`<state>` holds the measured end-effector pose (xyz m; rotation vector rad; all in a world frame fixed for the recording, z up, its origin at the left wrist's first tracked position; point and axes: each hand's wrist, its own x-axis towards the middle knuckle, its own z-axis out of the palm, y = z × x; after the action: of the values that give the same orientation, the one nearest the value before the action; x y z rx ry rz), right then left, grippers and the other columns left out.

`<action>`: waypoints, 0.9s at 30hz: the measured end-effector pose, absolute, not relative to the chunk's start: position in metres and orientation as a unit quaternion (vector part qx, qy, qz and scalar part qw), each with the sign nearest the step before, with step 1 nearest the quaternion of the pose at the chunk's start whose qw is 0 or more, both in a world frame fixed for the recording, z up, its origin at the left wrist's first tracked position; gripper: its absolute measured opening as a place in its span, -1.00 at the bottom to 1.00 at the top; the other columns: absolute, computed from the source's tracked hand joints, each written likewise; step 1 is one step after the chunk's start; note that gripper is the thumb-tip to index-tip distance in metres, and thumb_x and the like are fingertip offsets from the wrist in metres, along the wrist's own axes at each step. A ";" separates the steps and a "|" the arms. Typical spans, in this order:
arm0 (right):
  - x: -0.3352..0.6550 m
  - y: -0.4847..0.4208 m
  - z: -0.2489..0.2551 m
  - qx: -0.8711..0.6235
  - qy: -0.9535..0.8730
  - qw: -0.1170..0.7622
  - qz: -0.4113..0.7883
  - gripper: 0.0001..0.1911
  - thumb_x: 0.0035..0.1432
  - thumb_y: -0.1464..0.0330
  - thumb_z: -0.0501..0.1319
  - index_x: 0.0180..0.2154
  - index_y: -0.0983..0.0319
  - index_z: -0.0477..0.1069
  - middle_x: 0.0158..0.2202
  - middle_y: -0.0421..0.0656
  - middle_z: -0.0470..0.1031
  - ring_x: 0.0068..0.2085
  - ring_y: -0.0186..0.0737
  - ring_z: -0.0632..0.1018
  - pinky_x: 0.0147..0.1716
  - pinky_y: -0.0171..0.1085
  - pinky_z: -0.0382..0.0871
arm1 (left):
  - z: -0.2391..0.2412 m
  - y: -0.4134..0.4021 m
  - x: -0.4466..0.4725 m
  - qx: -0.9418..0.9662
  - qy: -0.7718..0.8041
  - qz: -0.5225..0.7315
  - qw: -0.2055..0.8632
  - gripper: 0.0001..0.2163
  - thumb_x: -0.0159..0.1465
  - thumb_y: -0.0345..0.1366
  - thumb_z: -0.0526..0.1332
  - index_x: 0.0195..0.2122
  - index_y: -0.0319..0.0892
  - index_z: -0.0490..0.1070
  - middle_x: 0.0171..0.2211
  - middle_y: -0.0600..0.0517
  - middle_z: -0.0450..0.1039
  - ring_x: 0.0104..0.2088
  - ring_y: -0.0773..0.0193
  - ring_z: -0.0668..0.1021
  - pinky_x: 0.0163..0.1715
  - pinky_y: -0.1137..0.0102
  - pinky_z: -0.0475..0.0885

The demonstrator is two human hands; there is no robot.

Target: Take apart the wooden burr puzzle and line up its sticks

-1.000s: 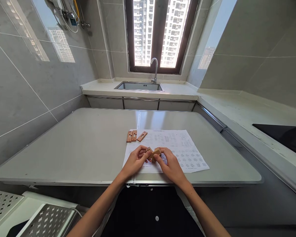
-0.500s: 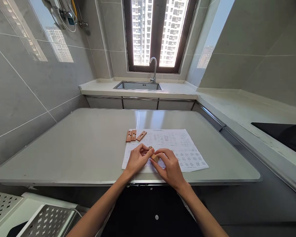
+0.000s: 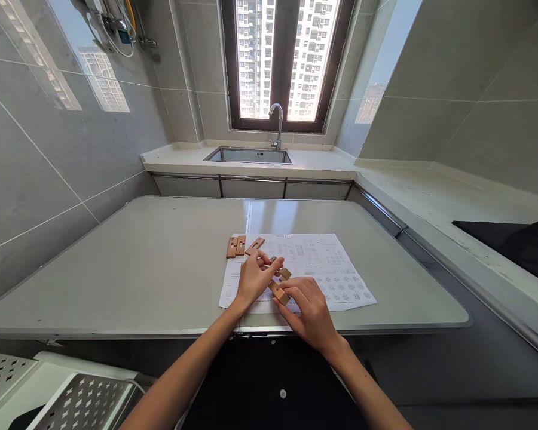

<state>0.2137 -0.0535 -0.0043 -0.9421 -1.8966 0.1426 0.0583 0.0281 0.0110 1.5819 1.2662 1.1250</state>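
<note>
My left hand (image 3: 254, 276) is closed around a notched wooden puzzle piece (image 3: 285, 273), whose end sticks out past the fingertips. Just below it, my right hand (image 3: 308, 306) pinches a second wooden puzzle piece (image 3: 278, 292) between thumb and fingers. The two pieces are held close together over a printed sheet (image 3: 314, 254) with rows of small diagrams. At the sheet's upper left lie two upright slotted wooden pieces (image 3: 235, 246) side by side, and a tilted slotted piece (image 3: 254, 245) rests just right of them, near my left fingers.
The pale folding table (image 3: 130, 269) has a seam down its middle. Behind it stand a counter with a sink (image 3: 248, 155) and a faucet (image 3: 277, 125). A black item (image 3: 511, 239) lies on the right-hand counter. Perforated white panels (image 3: 80, 400) are at lower left.
My hands have drawn apart slightly. The two wooden pieces, close together before, now show separately, with the right one lower. The view has shifted a little.
</note>
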 end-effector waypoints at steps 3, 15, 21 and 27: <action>0.214 -0.053 -0.001 -0.445 -0.732 0.495 0.145 -0.93 0.40 0.28 0.23 -0.20 0.12 0.43 -0.08 -0.03 0.61 -0.06 0.02 0.58 -0.02 -0.04 0.43 | 0.007 0.039 0.049 0.642 0.515 0.434 0.366 -0.64 0.32 0.05 0.31 -0.20 -0.07 0.22 -0.34 -0.04 0.69 -0.37 0.09 0.73 -0.32 0.29 0.51; 0.241 -0.007 -0.019 -0.652 -0.634 0.317 0.267 -0.42 0.36 -0.03 0.12 -0.63 0.12 0.27 -0.63 -0.19 0.43 -0.52 -0.15 0.43 -0.48 -0.24 0.13 | -0.009 0.049 0.048 0.772 0.547 0.239 0.218 -0.78 0.48 -0.08 0.11 -0.17 -0.07 0.44 -0.33 -0.02 0.63 -0.27 0.00 0.66 -0.30 0.28 0.38; 0.239 -0.001 -0.027 -0.680 -0.629 0.287 0.245 -0.40 0.37 -0.04 0.13 -0.64 0.12 0.36 -0.60 -0.11 0.51 -0.49 -0.10 0.49 -0.46 -0.23 0.10 | -0.003 0.046 0.048 0.822 0.500 0.191 0.197 -0.74 0.49 -0.13 0.06 -0.08 -0.11 0.48 -0.04 -0.12 0.58 -0.16 0.00 0.65 -0.23 0.23 0.45; 0.242 -0.004 -0.037 -0.654 -0.642 0.314 0.249 -0.41 0.48 0.02 -0.05 -0.47 0.10 0.51 -0.60 -0.17 0.54 -0.47 -0.08 0.56 -0.40 -0.23 0.20 | 0.007 0.040 0.039 0.882 0.390 0.162 0.209 -0.43 0.31 0.18 0.28 0.22 -0.04 0.36 0.24 -0.08 0.44 -0.02 0.02 0.64 -0.11 0.26 0.51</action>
<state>0.2421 -0.0044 -0.0367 -1.7241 -1.6910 0.6560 0.0391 0.0396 0.0069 2.4535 1.0844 0.4494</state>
